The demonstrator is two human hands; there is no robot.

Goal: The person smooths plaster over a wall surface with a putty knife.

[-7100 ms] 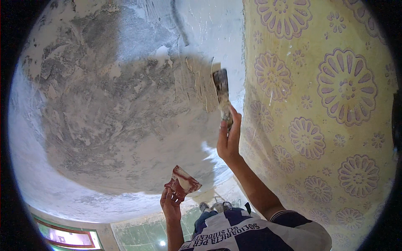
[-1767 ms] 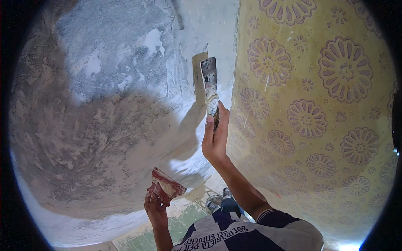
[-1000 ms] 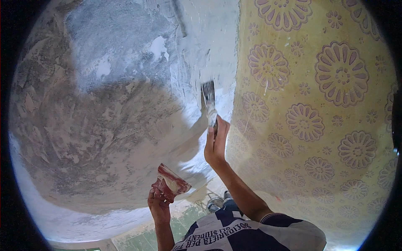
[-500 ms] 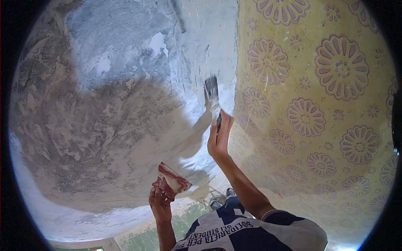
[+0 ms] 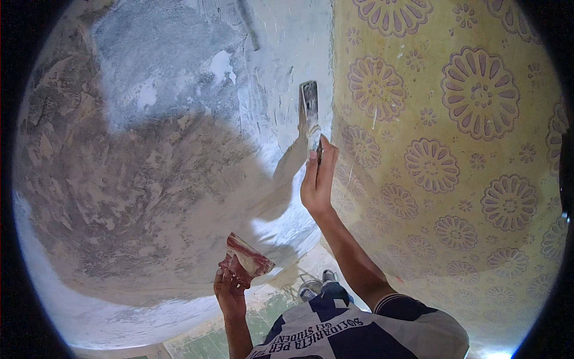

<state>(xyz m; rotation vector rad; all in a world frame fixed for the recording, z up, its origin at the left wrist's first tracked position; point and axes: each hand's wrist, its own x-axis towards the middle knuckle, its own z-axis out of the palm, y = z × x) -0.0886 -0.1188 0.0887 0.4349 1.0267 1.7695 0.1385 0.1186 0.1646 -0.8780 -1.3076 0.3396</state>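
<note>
My right hand (image 5: 319,179) is closed round the handle of a putty knife (image 5: 310,107). Its grey, smeared blade points up against the pale plastered strip of wall (image 5: 293,36), close to the corner with the yellow patterned wall. Low on the left, my left hand (image 5: 230,293) grips a reddish plastering spreader (image 5: 248,260) with whitish filler smeared over its face. That spreader is held away from the putty knife, in front of the shaded grey wall. The fingers of my right hand partly hide the knife's handle.
To the left spreads a rough grey wall (image 5: 149,197) with white patches of filler. On the right stands a yellow wall (image 5: 430,239) with purple flower prints, meeting the plaster at a corner. Green floor tiles (image 5: 257,323) and my shoes (image 5: 308,293) show below.
My right hand has moved the putty knife upward and slightly right along the pale strip, and its blade faces more squarely into view. My left hand and the spreader have hardly moved.
</note>
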